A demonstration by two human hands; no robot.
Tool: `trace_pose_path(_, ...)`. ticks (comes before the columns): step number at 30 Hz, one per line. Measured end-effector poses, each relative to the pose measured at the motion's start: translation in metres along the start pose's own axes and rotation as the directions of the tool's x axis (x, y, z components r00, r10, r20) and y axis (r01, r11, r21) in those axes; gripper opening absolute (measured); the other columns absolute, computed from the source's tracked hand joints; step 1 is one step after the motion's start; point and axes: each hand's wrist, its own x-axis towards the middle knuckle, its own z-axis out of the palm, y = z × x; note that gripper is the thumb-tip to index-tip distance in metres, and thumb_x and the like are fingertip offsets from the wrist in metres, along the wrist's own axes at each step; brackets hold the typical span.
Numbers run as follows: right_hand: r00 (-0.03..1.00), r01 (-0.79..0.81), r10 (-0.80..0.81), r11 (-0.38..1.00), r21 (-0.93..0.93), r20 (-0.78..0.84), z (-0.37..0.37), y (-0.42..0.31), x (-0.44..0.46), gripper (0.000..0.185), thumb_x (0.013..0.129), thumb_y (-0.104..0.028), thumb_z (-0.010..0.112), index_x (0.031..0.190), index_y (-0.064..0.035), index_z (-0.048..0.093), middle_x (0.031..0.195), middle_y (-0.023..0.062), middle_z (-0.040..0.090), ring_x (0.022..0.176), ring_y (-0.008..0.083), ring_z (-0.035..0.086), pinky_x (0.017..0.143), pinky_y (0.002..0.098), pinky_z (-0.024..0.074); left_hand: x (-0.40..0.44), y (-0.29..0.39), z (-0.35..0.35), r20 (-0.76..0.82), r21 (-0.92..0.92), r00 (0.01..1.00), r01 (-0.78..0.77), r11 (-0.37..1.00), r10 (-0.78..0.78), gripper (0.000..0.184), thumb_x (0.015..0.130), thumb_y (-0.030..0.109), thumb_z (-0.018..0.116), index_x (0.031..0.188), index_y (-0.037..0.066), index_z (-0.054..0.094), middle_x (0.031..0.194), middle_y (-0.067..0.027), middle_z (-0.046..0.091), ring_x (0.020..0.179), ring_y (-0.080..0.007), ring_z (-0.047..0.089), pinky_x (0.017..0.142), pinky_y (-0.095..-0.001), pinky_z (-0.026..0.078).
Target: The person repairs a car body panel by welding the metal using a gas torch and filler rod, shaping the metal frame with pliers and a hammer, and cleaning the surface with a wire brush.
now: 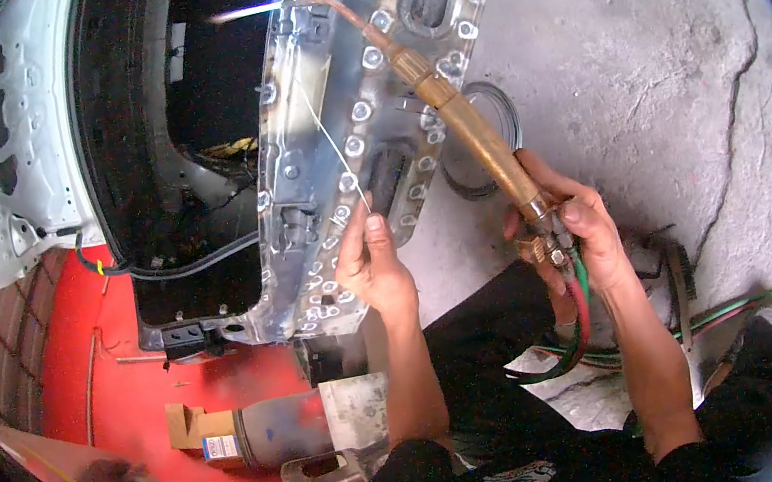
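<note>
Head view: right fingers (588,218) around one lit brass torch (483,143), left fingers (377,232) tight on one thin rod (330,140).

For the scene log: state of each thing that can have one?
torch, lit, in right hand
rod, in left hand, tip apart from flame
hoses, attached to torch
wire, coiled
floor, cracked
metal panel, marked with pale rings
</note>
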Motion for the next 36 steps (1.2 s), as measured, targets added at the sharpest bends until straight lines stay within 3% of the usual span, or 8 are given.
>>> trace_pose_path(9, 0.999, -0.033, 0.033, 0.999, -0.027, -0.008, 0.006, 0.006, 0.005, 0.082, 0.088, -0.049, 0.065, 0.15, -0.0009, 0.043, 0.099, 0.0155, 0.069, 0.062, 0.016, 0.063, 0.043, 0.0264, 0.0493, 0.004, 0.003, 0.005, -0.001, -0.039, 1.0, 0.007, 0.999, -0.007, 0.03, 0.098, 0.007, 0.065, 0.126, -0.005, 0.067, 0.107, -0.0055, 0.07, 0.076, -0.0038, 0.052, 0.064, -0.0175, 0.041)
trace_pose_path(12, 0.999, -0.034, 0.034, 0.999, -0.003, 0.023, 0.005, 0.01, 0.009, 0.094, 0.087, -0.051, 0.068, 0.154, 0.003, 0.031, 0.101, 0.0214, 0.067, 0.067, 0.0212, 0.067, 0.039, 0.027, 0.0503, 0.004, 0.002, 0.004, -0.003, -0.05, 1.0, 0.002, 0.999, -0.002, 0.03, 0.098, 0.006, 0.064, 0.126, -0.004, 0.067, 0.108, -0.0058, 0.07, 0.074, -0.0029, 0.051, 0.062, -0.0171, 0.039)
trace_pose_path(18, 0.997, -0.038, 0.039, 0.999, -0.015, 0.072, -0.001, 0.016, 0.012, 0.091, 0.089, -0.051, 0.067, 0.155, 0.0015, 0.032, 0.101, 0.0213, 0.067, 0.067, 0.0203, 0.067, 0.039, 0.0268, 0.0502, 0.005, 0.0, 0.001, -0.009, -0.009, 1.0, -0.008, 1.0, 0.008, 0.029, 0.098, 0.005, 0.063, 0.126, -0.004, 0.067, 0.11, -0.0069, 0.071, 0.077, -0.0035, 0.053, 0.064, -0.0171, 0.041)
trace_pose_path(21, 0.998, -0.014, 0.015, 1.0, -0.012, 0.054, 0.002, 0.016, 0.011, 0.076, 0.091, -0.046, 0.064, 0.149, -0.0002, 0.045, 0.098, 0.0151, 0.068, 0.063, 0.0157, 0.062, 0.041, 0.0267, 0.0481, 0.005, 0.001, 0.001, -0.015, -0.016, 1.0, 0.001, 1.0, -0.001, 0.029, 0.098, 0.006, 0.063, 0.125, -0.005, 0.067, 0.111, -0.007, 0.071, 0.078, -0.004, 0.053, 0.065, -0.0174, 0.042)
trace_pose_path(24, 1.0, -0.006, 0.006, 1.0, 0.003, 0.02, 0.008, 0.014, 0.01, 0.077, 0.091, -0.047, 0.065, 0.149, 0.0, 0.045, 0.098, 0.0156, 0.068, 0.063, 0.016, 0.063, 0.041, 0.0264, 0.0488, 0.005, -0.001, 0.0, -0.021, -0.012, 1.0, -0.001, 1.0, 0.001, 0.029, 0.098, 0.006, 0.064, 0.125, -0.005, 0.067, 0.11, -0.0071, 0.071, 0.078, -0.0045, 0.054, 0.066, -0.0178, 0.042)
trace_pose_path(27, 0.999, -0.012, 0.012, 1.0, -0.009, 0.042, 0.004, 0.017, 0.012, 0.09, 0.089, -0.052, 0.067, 0.154, 0.0007, 0.034, 0.101, 0.0211, 0.067, 0.067, 0.019, 0.067, 0.04, 0.0262, 0.0509, 0.005, 0.001, 0.001, -0.016, 0.017, 1.0, -0.009, 1.0, 0.009, 0.029, 0.098, 0.007, 0.064, 0.125, -0.006, 0.067, 0.109, -0.007, 0.071, 0.078, -0.0049, 0.054, 0.068, -0.0181, 0.043)
trace_pose_path(36, 0.997, -0.031, 0.03, 0.999, 0.021, 0.069, 0.002, 0.016, 0.012, 0.09, 0.09, -0.052, 0.067, 0.154, 0.0009, 0.033, 0.1, 0.0205, 0.067, 0.066, 0.0184, 0.067, 0.039, 0.026, 0.0499, 0.007, 0.002, 0.001, 0.014, -0.035, 1.0, -0.027, 0.999, 0.028, 0.03, 0.098, 0.006, 0.064, 0.126, -0.006, 0.066, 0.107, -0.0067, 0.07, 0.077, -0.0039, 0.053, 0.064, -0.0167, 0.042)
